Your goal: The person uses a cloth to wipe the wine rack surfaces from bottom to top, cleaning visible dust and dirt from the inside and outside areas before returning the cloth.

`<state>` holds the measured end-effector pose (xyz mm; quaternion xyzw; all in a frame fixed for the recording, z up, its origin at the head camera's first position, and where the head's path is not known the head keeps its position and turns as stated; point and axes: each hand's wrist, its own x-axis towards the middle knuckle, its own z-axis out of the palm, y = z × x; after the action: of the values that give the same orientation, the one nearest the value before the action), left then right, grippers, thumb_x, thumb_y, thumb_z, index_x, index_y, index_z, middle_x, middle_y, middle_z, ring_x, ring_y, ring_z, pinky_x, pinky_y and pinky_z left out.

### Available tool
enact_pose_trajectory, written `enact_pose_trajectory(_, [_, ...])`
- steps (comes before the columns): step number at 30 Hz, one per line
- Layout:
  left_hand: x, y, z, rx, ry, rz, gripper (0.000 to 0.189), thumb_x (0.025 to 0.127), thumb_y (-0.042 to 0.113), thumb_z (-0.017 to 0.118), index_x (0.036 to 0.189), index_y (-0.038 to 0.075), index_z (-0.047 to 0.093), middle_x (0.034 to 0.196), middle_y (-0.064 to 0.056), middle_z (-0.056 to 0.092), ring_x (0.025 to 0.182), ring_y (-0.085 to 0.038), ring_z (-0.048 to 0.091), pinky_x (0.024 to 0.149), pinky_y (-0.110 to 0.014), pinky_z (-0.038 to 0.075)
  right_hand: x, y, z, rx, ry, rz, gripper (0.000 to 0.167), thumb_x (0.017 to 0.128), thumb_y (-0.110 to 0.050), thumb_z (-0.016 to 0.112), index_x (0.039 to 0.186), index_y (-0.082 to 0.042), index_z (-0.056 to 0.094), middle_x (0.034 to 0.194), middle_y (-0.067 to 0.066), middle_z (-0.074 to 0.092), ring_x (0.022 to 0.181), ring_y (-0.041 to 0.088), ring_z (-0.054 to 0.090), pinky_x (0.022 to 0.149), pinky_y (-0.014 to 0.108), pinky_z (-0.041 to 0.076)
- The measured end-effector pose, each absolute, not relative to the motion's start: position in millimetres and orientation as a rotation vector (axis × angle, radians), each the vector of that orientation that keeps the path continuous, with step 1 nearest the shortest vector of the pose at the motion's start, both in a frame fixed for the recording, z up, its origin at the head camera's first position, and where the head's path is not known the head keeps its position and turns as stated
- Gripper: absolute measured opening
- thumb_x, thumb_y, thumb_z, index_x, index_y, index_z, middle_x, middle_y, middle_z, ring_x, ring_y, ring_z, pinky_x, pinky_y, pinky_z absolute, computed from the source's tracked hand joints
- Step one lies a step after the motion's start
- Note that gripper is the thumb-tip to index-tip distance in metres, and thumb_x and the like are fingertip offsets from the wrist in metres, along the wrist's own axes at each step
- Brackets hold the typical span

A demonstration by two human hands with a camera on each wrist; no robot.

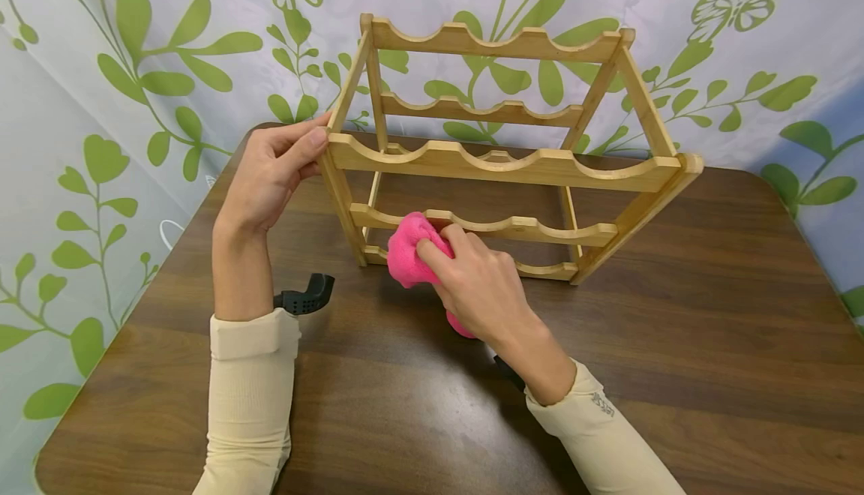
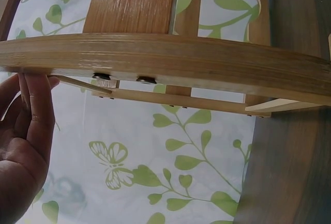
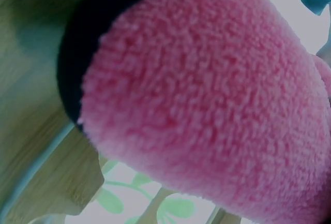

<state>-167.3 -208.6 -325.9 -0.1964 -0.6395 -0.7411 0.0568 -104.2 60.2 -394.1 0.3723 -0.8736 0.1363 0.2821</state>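
A wooden wine rack [image 1: 502, 165] with scalloped rails stands upright on the table. My left hand [image 1: 270, 169] grips its upper front left corner, thumb on the front and fingers behind; in the left wrist view that hand [image 2: 26, 141] touches the underside of a rack post [image 2: 170, 63]. Bunched in my right hand [image 1: 482, 285] is a pink fluffy cloth [image 1: 410, 251], held against or just in front of the lower front rail [image 1: 550, 232]. Whether it touches the rail is hard to tell. The cloth [image 3: 207, 89] fills most of the right wrist view and hides the fingers there.
The brown wooden table [image 1: 378, 405] extends around the rack, with its left edge slanting beside my left arm. Close behind the rack hangs a pale curtain [image 1: 202, 0] with green leaves and butterflies. A black wrist camera mount [image 1: 307, 296] sticks out from my left wrist.
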Motion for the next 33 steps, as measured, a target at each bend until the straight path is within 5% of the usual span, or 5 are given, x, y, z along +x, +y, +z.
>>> enact_pose_trajectory(13, [-166,-208,-326,-0.591,-1.935,-2.237,0.032,0.099,0.006,0.056,0.125,-0.012,0.059,0.140,-0.029,0.048,0.105,-0.020,0.065,0.084,-0.027,0.055,-98,78,-392,0.991,-2.342,0.333,0.014,0.088,0.001,0.057,0.095,-0.011,0.055,0.089,0.011,0.056,0.059,0.024,0.048,0.034,0.029,0.033])
enact_pose_trajectory(19, [-167,-209,-328,-0.606,-1.933,-2.247,0.032,0.099,0.008,0.058,0.124,-0.012,0.060,0.141,-0.029,0.048,0.105,-0.020,0.065,0.084,-0.027,0.055,-96,87,-392,0.946,-2.385,0.324,0.018,0.084,0.000,0.065,0.095,-0.009,0.053,0.089,0.013,0.055,0.062,0.027,0.051,0.034,0.033,0.037])
enact_pose_trajectory(27, [-167,-209,-327,-0.593,-1.943,-2.244,0.032,0.099,0.008,0.058,0.124,-0.011,0.060,0.140,-0.029,0.048,0.102,-0.019,0.066,0.082,-0.027,0.056,-96,106,-390,0.848,-2.431,0.317,0.044,0.073,-0.008,0.086,0.103,-0.005,0.054,0.093,0.018,0.057,0.072,0.033,0.059,0.039,0.043,0.049])
enact_pose_trajectory(33, [-168,-208,-327,-0.599,-1.925,-2.254,0.030,0.098,0.010,0.060,0.122,-0.009,0.063,0.140,-0.028,0.049,0.104,-0.020,0.066,0.083,-0.027,0.056,-97,119,-388,0.810,-2.468,0.309,0.046,0.073,-0.009,0.086,0.106,-0.005,0.055,0.096,0.018,0.057,0.075,0.033,0.061,0.042,0.046,0.051])
